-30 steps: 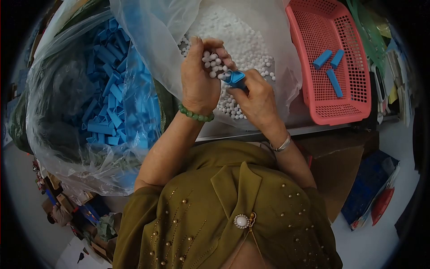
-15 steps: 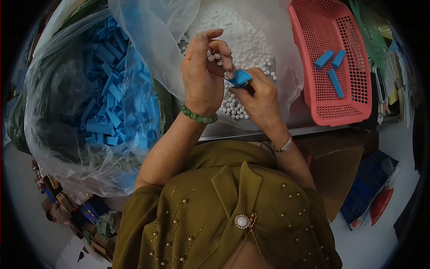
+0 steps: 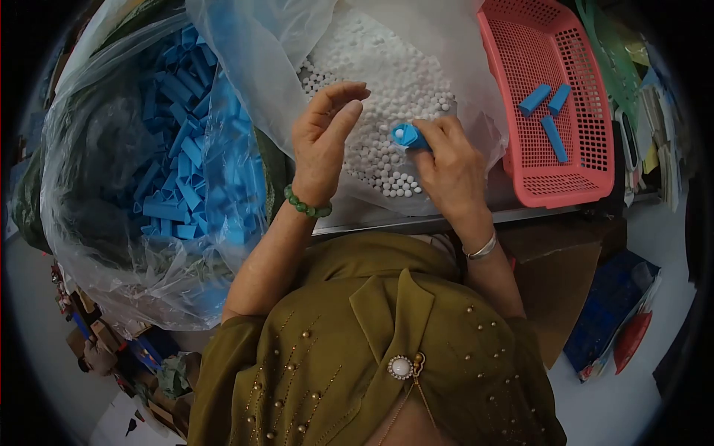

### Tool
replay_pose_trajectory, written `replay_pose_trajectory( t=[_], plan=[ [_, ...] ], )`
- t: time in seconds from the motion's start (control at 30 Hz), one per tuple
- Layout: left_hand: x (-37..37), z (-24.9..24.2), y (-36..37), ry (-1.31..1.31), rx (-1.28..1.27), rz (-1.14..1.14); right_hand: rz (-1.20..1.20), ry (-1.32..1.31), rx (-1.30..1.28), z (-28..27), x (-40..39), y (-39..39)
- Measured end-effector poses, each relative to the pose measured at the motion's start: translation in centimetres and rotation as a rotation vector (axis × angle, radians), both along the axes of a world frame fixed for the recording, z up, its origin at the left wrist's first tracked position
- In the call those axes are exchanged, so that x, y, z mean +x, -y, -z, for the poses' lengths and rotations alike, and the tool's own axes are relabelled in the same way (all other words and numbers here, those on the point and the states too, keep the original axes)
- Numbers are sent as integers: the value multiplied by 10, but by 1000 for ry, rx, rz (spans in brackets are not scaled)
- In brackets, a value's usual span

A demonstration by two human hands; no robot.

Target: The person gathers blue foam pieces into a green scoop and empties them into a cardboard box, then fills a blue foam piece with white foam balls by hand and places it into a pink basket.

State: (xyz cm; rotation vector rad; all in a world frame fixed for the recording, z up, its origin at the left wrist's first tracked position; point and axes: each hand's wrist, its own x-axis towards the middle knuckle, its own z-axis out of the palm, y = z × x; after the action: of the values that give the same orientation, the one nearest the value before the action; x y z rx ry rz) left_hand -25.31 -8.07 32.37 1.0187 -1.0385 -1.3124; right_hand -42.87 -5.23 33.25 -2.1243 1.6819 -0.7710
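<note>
My right hand point(image 3: 452, 165) grips a blue triangular tube point(image 3: 416, 139) between thumb and fingers. Its open end faces up and left, and a white ball point(image 3: 400, 134) shows inside. My left hand point(image 3: 321, 141) is raised to the left of the tube, apart from it. Its fingers are curved and the thumb stands off from them, with nothing visible between them. Beneath and behind both hands lies a spread of loose white balls point(image 3: 387, 82) on clear plastic sheeting point(image 3: 468, 89).
On the left, a large plastic-lined bag point(image 3: 89, 253) holds many blue tubes point(image 3: 178, 156). A pink perforated basket point(image 3: 569, 192) with three blue tubes point(image 3: 554, 139) stands at the right. Below it is a brown cardboard box point(image 3: 554, 290). The table's metal edge point(image 3: 364, 228) runs close to my body.
My left hand has moved down and left, away from the tube, and the balls seen in its fingers are gone from view. A white ball now shows in the tube's opening.
</note>
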Motion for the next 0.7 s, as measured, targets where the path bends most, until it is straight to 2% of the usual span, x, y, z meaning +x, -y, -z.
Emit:
replay_pose_trajectory(
  t=[0.13, 0.2, 0.33, 0.4, 0.43, 0.5, 0.53, 0.6, 0.7],
  plan=[
    [12, -2, -6, 60, -10, 108, -1, 166, 35, -6, 4, -3],
    [12, -4, -8, 114, -196, 310, -43, 475, 37, -10, 8, -4],
    [5, -2, -16, 103, -213, 425, -159, 563, 110, -9, 7, -6],
    [4, -6, -17, 70, -179, 419, -249, 844, 249, -6, 5, -5],
    [4, -9, -18, 38, -144, 415, -251, 840, 248, -6, 4, -6],
    [4, -16, -19, 5, -97, 400, -259, 1403, 581, -7, 1, -8],
    [4, -17, -20, -24, -48, 387, -259, 1400, 578, -5, 0, -8],
    [3, -18, -21, -4, -40, 400, -398, 1675, 706, 0, -2, -5],
    [0, -21, -24, 27, -43, 413, -417, 1681, 746, 1, -2, -3]
  ],
)
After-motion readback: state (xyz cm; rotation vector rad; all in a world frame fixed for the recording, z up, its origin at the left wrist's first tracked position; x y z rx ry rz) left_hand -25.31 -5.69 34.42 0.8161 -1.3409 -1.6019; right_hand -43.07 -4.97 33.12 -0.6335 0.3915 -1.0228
